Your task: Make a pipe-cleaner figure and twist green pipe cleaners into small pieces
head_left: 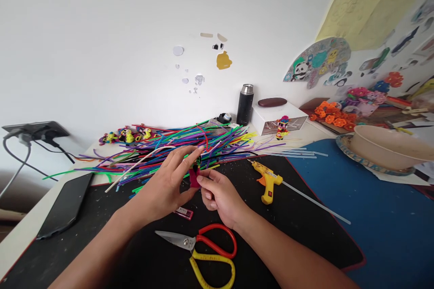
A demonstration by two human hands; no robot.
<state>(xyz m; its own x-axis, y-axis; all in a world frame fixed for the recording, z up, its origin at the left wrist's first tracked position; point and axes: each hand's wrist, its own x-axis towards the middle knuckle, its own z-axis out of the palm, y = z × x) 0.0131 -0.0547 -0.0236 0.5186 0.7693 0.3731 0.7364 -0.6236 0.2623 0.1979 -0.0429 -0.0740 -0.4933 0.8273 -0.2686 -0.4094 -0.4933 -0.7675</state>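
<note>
Wide white worktop (32, 226) here, a red-edged black mat (288, 212) spread across it, a smooth blue mat (389, 221) alongside! On the black: a yellow plastic glue gun (269, 187), steel scissors (185, 240) with red and yellow handles. Behind, multicoloured fuzzy stems (217, 146) sprawl towards a black cylindrical flask (245, 107)!
</note>
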